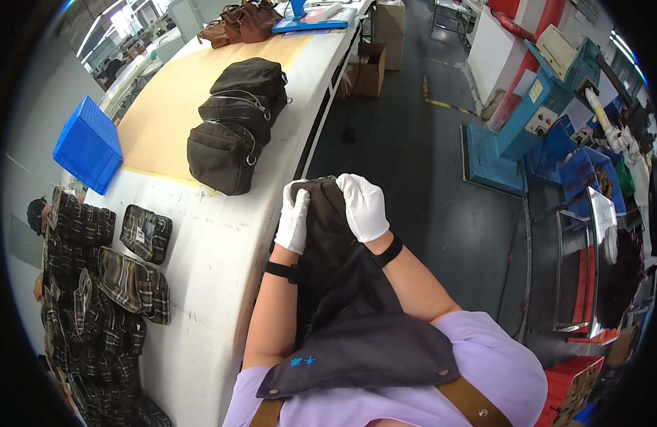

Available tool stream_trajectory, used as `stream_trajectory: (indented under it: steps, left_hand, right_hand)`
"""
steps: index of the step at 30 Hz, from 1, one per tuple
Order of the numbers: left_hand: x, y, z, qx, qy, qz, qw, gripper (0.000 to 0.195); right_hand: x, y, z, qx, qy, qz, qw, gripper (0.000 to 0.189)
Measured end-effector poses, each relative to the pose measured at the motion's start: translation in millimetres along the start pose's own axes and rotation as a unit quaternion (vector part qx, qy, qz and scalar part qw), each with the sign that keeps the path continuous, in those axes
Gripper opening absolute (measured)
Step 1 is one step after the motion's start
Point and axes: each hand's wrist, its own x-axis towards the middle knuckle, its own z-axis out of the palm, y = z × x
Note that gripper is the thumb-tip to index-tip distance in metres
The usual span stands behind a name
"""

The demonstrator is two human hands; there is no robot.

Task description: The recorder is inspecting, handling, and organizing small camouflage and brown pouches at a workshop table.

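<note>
A dark brown fabric bag (328,224) hangs in front of my body, beside the edge of the white worktable (221,229). My left hand (294,216), in a white glove, grips its upper left edge. Gloved in white too, my right hand (364,207) grips the upper right edge. The fingertips are partly hidden in the folds. Several dark brown zippered bags (221,155) with metal rings stand in a row on the table. To the left lie plaid fabric pouches (133,283), near a large pile of plaid bags (77,288).
A blue plastic crate (90,144) stands tilted at the table's far left. Brown leather-like bags (240,24) and a blue stand base (309,25) are at the far end. Across the dark floor stands a teal machine (520,123); a metal-framed table (601,261) is at right.
</note>
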Motion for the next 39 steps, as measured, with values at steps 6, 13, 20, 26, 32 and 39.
stream_trajectory:
  steps: [6, 13, 20, 26, 32, 39]
  left_hand:
    - [3.6, -6.5, -5.7, 0.03, -0.003, 0.031, 0.999, 0.031]
    - [-44.0, 9.1, 14.4, 0.035, 0.097, -0.029, 0.994, 0.033]
    - [-36.6, 28.6, 11.7, -0.076, 0.152, -0.096, 0.981, 0.051]
    - [-35.0, 16.6, 10.5, -0.162, 0.108, -0.073, 0.978, 0.051]
    - [-30.8, 44.5, -2.6, -0.038, 0.168, -0.057, 0.983, 0.045]
    - [-31.5, 67.0, 30.1, 0.321, 0.039, 0.145, 0.935, 0.064]
  right_hand:
    - [-1.2, -11.2, -11.0, -0.106, -0.025, -0.007, 0.994, 0.025]
    - [-49.0, 29.9, -47.4, -0.367, -0.046, -0.072, 0.926, 0.011]
    - [-41.3, 14.2, -51.3, 0.174, -0.022, 0.375, 0.91, 0.014]
    - [-36.3, -20.0, -50.2, 0.362, -0.055, 0.354, 0.86, 0.022]
    - [8.1, -68.2, -36.2, 0.312, -0.174, 0.21, 0.91, 0.024]
    - [60.4, -7.5, 10.5, 0.139, -0.078, 0.18, 0.971, 0.019]
